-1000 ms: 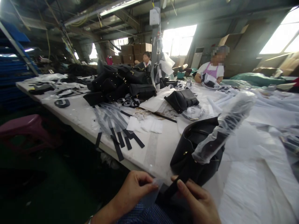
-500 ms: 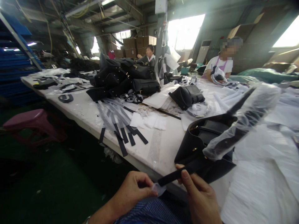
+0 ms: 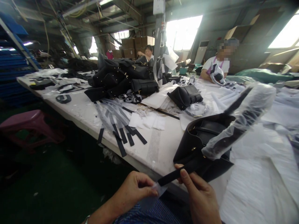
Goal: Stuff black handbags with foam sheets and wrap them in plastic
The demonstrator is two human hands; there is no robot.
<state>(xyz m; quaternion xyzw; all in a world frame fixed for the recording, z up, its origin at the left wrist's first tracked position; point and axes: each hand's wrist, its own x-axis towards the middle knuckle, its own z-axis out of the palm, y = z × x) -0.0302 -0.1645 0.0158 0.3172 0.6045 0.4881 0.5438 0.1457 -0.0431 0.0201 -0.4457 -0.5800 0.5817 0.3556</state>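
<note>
Between thumb and fingers, my right hand (image 3: pixel 198 191) grips a flat black strap (image 3: pixel 169 178) that points down to the left. My left hand (image 3: pixel 137 188) pinches a piece of clear plastic film (image 3: pixel 151 196) at the strap's end; the film hangs below the fingers. Just beyond my right hand, an open black handbag (image 3: pixel 187 152) sits on the table's near edge, and the strap's far end meets its front. The bag's handle (image 3: pixel 243 118) rises to the right, wrapped in clear plastic.
Several black straps in plastic sleeves (image 3: pixel 120 143) lie on the white table (image 3: pixel 137 158). Behind them is a heap of black bags (image 3: pixel 116 77). A pink stool (image 3: pixel 30 124) stands left. Two people work across the table, one in a purple apron (image 3: pixel 215 62).
The plastic film at the strap's end now hangs lower and shows larger below my left hand. Both hands keep nearly the same place, and the view has shifted slightly.
</note>
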